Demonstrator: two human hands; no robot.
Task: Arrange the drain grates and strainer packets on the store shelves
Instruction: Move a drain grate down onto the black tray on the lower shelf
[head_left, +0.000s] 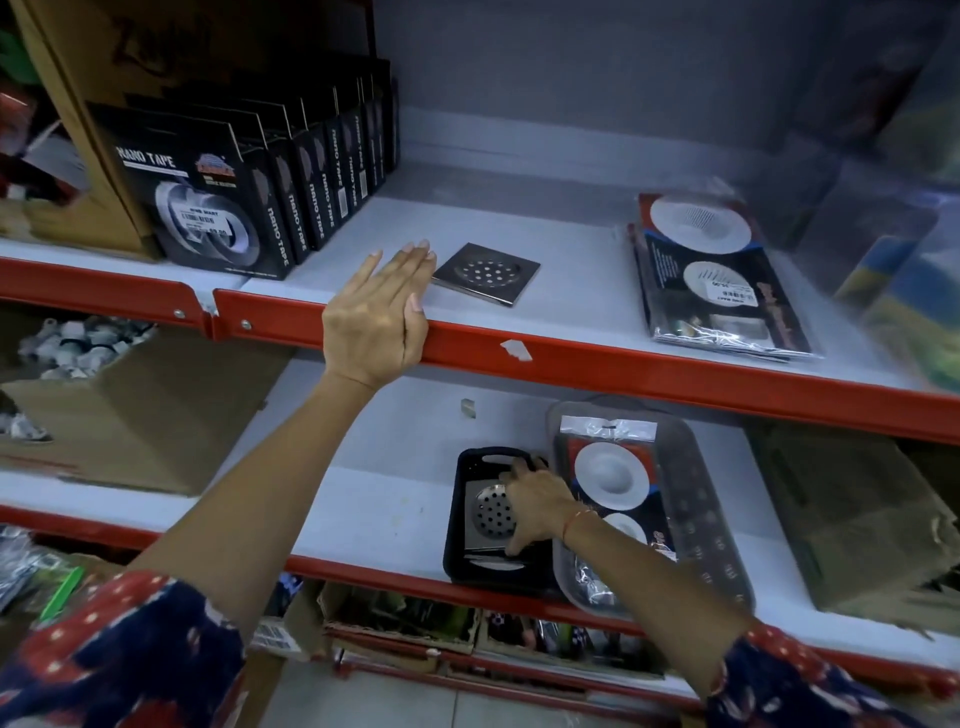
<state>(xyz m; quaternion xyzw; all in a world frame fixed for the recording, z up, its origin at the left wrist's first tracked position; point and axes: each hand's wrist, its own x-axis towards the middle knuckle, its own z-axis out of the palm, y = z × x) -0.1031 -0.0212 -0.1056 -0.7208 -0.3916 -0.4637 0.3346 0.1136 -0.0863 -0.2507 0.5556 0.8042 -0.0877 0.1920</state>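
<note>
A square steel drain grate (485, 273) lies flat on the upper shelf (571, 260). My left hand (382, 312) rests open at that shelf's red front edge, its fingertips touching the grate's left corner. A stack of strainer packets (719, 270) lies further right on the same shelf. On the lower shelf a black tray (460, 512) holds another steel drain grate (491, 512); my right hand (537, 501) grips that grate from the right. Beside it a clear tray (722, 551) holds a strainer packet (615, 470).
Black nano tape boxes (249, 208) stand in a row on the upper shelf's left, with a cardboard box (88, 119) behind them. Cardboard boxes sit on the lower shelf at left (145, 415) and right (857, 519). Packaged goods (914, 291) lean at the far right.
</note>
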